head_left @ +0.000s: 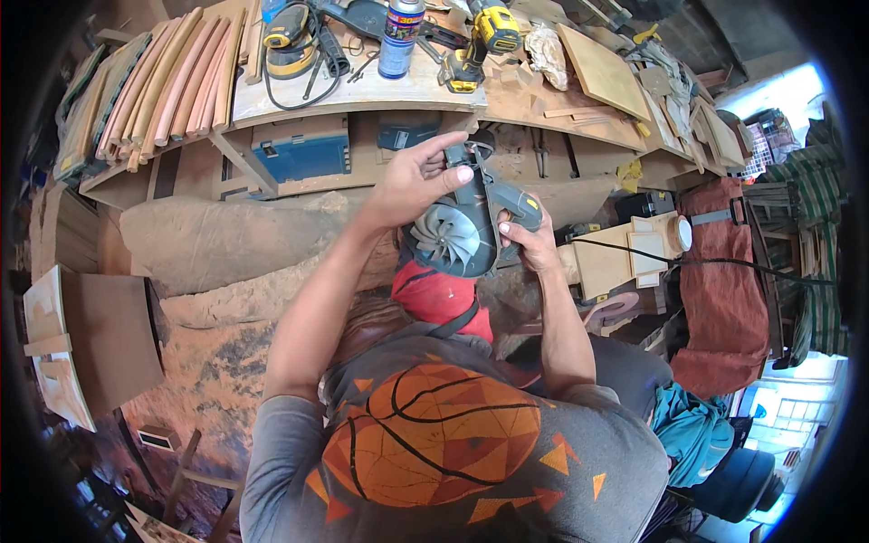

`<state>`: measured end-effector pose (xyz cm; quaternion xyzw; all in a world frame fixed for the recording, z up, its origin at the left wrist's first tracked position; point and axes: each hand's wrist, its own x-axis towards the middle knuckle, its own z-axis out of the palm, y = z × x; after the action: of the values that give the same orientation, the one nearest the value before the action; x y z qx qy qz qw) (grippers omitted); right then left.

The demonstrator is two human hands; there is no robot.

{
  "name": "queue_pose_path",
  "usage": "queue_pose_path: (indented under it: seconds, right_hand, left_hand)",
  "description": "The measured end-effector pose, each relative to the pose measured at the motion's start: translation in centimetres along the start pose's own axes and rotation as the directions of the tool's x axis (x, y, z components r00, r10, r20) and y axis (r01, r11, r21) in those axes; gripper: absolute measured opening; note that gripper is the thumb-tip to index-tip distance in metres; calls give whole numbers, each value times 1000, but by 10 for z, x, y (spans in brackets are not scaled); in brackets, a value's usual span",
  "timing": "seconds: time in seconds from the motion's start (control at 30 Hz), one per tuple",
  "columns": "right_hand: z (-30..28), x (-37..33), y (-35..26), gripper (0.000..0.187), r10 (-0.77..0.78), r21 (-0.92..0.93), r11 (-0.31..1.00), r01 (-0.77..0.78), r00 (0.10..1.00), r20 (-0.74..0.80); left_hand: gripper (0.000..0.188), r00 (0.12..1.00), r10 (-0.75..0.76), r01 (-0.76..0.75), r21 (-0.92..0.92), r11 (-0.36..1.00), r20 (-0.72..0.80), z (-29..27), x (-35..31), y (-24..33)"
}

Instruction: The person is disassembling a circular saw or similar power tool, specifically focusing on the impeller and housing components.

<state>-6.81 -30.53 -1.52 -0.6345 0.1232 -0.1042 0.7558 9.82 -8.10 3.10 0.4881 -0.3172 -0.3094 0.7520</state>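
Held up in front of my chest is a dark grey handheld blower [484, 217], with its pale, many-bladed fan wheel [445, 237] exposed on the side toward me. My left hand [418, 181] grips the narrow upper end of the housing, thumb on top and fingers behind. On the other side my right hand [534, 240] is closed around the grey handle part. A red fabric-like thing [436, 294] with a dark strap shows just below the blower, against my lap. Whether it is joined to the blower I cannot tell.
A bench carries a yellow sander [290, 41], a spray can [400, 38], a yellow cordless drill [489, 41] and several wooden strips [176, 81]. Beneath stands a blue case [303, 149]. A black cable [706, 261] stretches off to the right. A wooden box [104, 339] stands left.
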Motion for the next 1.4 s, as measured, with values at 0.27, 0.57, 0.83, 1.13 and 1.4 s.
queue_pose_path:
  seconds: [0.27, 0.57, 0.83, 1.13, 1.4]
  right_hand:
    - [-1, 0, -5, 50, 11, 4, 1000, -11, 1000, -2]
    - [17, 0, -18, 52, -12, -93, 996, 16, 999, 46]
    - [31, -8, -21, 50, -28, -161, 987, 26, 999, -14]
    - [38, -9, -10, 53, -59, -181, 982, 55, 998, -17]
    - [34, -6, -1, 53, -68, -21, 998, 67, 997, -46]
  left_hand:
    - [57, 998, -35, 35, -5, 999, -43, 0, 6, -6]
    - [65, 969, 37, -11, 106, 994, -245, -24, -25, -5]
    - [61, 761, -102, 262, 160, 952, -641, -43, -143, -99]
    - [63, 859, 94, 160, 439, 884, -503, 6, -138, -92]
    - [75, 882, 170, 136, 582, 802, -440, 22, -112, -85]
